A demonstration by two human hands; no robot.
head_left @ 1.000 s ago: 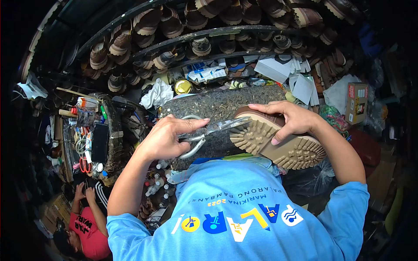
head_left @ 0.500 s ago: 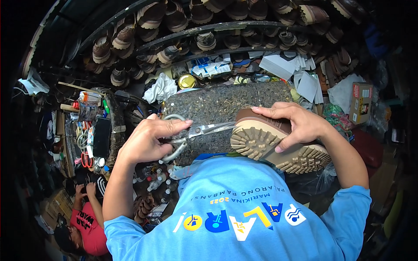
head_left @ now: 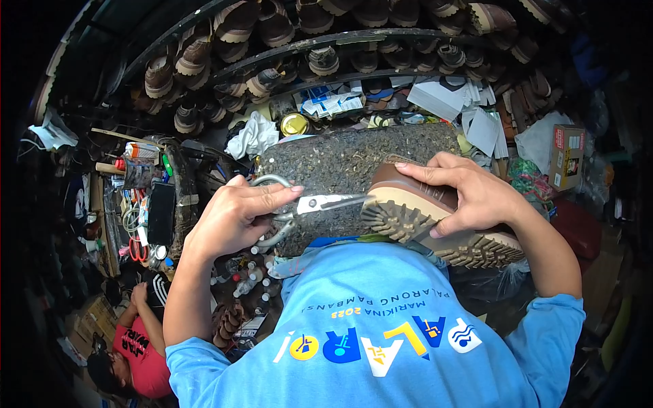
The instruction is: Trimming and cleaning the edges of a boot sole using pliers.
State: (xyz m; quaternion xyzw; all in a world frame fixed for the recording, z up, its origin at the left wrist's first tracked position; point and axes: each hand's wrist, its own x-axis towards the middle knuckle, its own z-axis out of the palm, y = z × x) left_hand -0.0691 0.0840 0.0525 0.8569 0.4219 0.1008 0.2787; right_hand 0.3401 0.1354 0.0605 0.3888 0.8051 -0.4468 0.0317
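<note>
The person's left hand (head_left: 230, 214) is gripping a pair of grey-handled steel scissors (head_left: 313, 203), its fingers curling around the looped handles; the blades are pointing right, their tips reaching the left end of a brown leather shoe with a pale tan, deep-lugged sole (head_left: 400, 216); whether they are touching it, I cannot tell. The right hand (head_left: 476, 194) is gripping that shoe from its far side, fingers lying over the leather upper and thumb pressing on the sole; the shoe is tilting on its side, its sole facing the near side, at the right part of a dark, rough, speckled workbench (head_left: 326, 160); the wearer's light-blue printed T-shirt (head_left: 435, 367) is filling the near middle.

Beyond the bench, a round gold-coloured tin (head_left: 294, 124) is standing beside a crumpled white cloth-like bundle (head_left: 253, 137), with loose white sheets (head_left: 435, 100) lying farther right; rows of brown shoes (head_left: 323, 61) are lining the far shelves; at far right a printed cardboard box (head_left: 566, 160) is standing; at near left a co-worker in a red shirt (head_left: 146, 357) is sitting.
</note>
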